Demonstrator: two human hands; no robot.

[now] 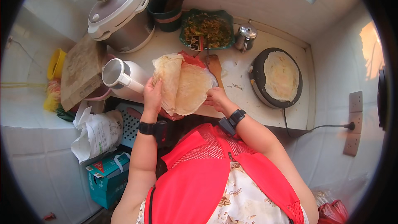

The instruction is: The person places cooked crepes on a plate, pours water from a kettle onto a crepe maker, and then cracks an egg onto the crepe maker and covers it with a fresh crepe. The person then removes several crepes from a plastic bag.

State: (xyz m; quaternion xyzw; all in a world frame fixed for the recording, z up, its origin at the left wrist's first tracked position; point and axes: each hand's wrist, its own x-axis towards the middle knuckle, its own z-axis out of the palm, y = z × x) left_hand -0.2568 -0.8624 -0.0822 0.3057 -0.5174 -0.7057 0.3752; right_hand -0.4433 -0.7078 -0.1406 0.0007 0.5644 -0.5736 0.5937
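My left hand point(153, 95) grips the left side of a thin, pale flatbread point(194, 90), thumb on top. That left part is folded over in a loose flap. Beside the lower right edge is my right hand point(217, 99), its fingers bent and at the rim; I cannot tell whether they pinch it. Red plastic point(192, 58) shows behind the bread and again below it. Just to the right lies a wooden spatula point(215, 68). Another flatbread point(282, 76) lies flat on a round black electric griddle point(256, 90).
Behind stands a green dish point(231, 26) of chopped filling, a small printed box point(196, 43) at its front. A steel pot point(247, 34) is beside it. Left are an electric kettle point(133, 74) and a cooker point(124, 28). The griddle's cord point(323, 126) runs to a wall socket point(355, 119).
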